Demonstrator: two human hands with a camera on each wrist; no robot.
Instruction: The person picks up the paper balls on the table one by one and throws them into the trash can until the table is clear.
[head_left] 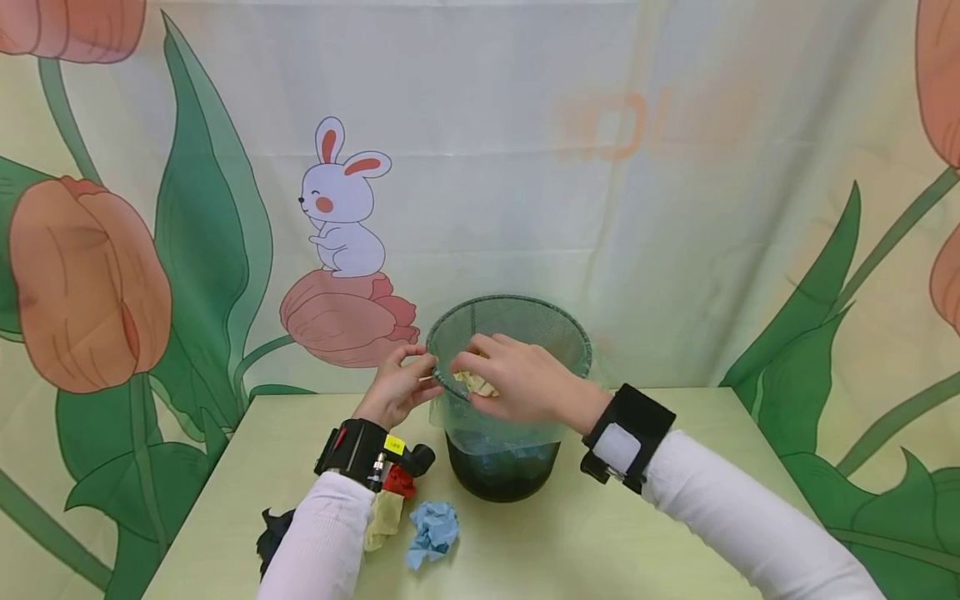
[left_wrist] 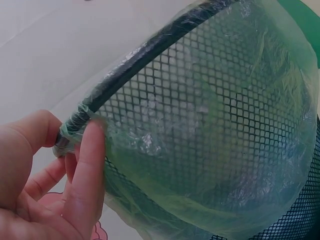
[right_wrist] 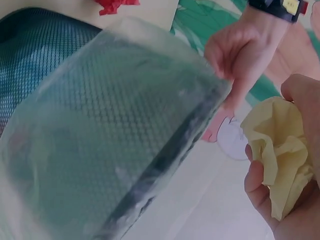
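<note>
A dark mesh waste bin [head_left: 504, 483] stands on the table, lined with a thin translucent green plastic bag [left_wrist: 200, 145] folded out over its rim. My left hand [head_left: 401, 387] pinches the bagged rim at its left side, thumb and fingers on either side of the edge in the left wrist view. Over the near part of the bin's opening is my right hand [head_left: 525, 379], which grips a crumpled sheet of pale yellow paper [right_wrist: 277, 150]. Part of that paper is hidden by the fingers in the head view.
Left of the bin, near my left forearm, lie crumpled papers: blue [head_left: 433, 532], pale yellow [head_left: 385, 521], red [head_left: 400, 482] and black [head_left: 272, 533], some partly covered by the arm. Behind the table [head_left: 637, 517] hangs a printed cloth [head_left: 510, 167] with tulips and a rabbit.
</note>
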